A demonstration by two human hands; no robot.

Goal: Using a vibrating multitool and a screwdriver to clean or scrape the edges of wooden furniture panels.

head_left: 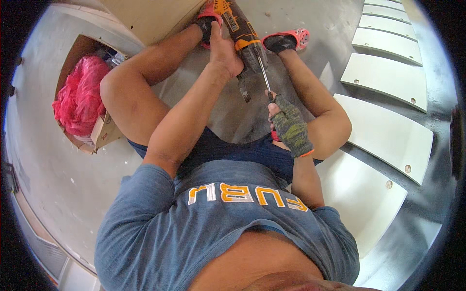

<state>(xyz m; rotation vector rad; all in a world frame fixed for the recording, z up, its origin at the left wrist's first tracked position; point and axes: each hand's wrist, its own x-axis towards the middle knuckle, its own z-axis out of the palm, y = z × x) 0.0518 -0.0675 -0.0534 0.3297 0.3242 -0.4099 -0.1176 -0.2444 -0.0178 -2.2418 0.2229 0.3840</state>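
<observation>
Appeared to be at the stage of working a screwdriver [265, 75] at the near, dark end of an orange-and-black power tool [245, 41], probably on a fastener too small to make out. Called next, in all likelihood, for firm pressure in line with the shaft, a twist of the right wrist and a steady brace from the left. Risked a slip of the tip under uneven pressure.

Had the tool out between the lower legs, near the coral clogs [302, 39], on or above the grey floor [208, 106]; could not tell which. Stretched the left arm well forward, with the bare left grip [225, 56] against the tool's left side, thumb pointing away from the body. Showed none of the fingers beneath the casing; could not tell, therefore, whether closed around it or merely propping it. Bent the right arm closer in, with the gloved right grip [290, 125] just inside the right knee [335, 123], clamped on the screwdriver's handle. Aimed the shaft forward and slightly leftward, tip at the casing.
</observation>
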